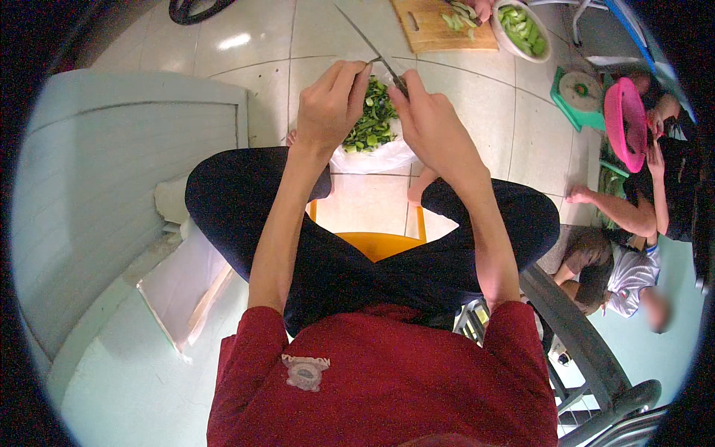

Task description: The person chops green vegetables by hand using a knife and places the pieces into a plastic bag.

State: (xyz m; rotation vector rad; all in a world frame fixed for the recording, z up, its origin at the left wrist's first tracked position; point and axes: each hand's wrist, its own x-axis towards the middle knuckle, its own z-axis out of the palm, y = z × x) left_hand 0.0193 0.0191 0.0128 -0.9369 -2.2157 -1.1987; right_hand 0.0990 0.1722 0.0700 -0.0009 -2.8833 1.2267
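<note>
**Up close: two hands, a knife and a bag of greens**

Right now the person sits on a low orange plastic stool (376,242) with knees spread wide, so both hands can meet in the middle, over the floor.

The left hand (328,112) is curled shut. Its fingers (356,78) pinch a small green piece of vegetable (372,61) at the tips, so it stays put by the blade. The piece is tiny, so I can only just see it.

The right hand (432,123) is closed around the handle of a long thin metal knife (365,41). The blade points up and away, past the fingertips, with its near end right beside the pinched piece.

Just under both sets of fingers sits a white plastic bag full of chopped green vegetable pieces (371,123). It lies open on the pale tiled floor (477,89), between the person's feet. That looks like a good spot, because cut bits can drop straight down into it.

Farther off, beyond the fingertips, lie a wooden cutting board (428,30) and a white bowl of pale green slices (521,30). Another person's hand (482,7) touches the greens on the board.

Well off to the right of the fingers, another person sits by a pink plastic basket (624,123).
</note>
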